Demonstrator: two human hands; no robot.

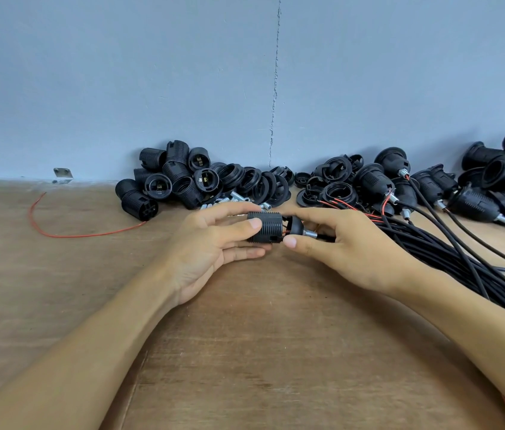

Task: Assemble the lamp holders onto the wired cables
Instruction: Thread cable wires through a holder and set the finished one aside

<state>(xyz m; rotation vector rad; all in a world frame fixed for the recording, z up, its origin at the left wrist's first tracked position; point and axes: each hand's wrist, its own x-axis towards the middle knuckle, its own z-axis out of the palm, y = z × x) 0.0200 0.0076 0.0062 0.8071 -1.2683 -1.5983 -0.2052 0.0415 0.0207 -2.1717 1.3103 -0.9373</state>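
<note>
Head view. Holder (265,227): black ribbed barrel, lying sideways just above the table (245,336) at centre, pinched in the left hand (211,243). Cap (295,226): black dome with metal nipple, at the barrel's 3 o'clock end, red wires showing between; right hand (347,246) closed on it. Cables (462,259): black bundle, 3 o'clock. Spare holders (176,178): 11 o'clock. No legible markings.

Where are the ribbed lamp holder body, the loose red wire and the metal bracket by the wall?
ribbed lamp holder body (265,227): head view, ribbed side.
loose red wire (68,235): head view, lower curve.
metal bracket (63,173): head view, flat plate.
</note>
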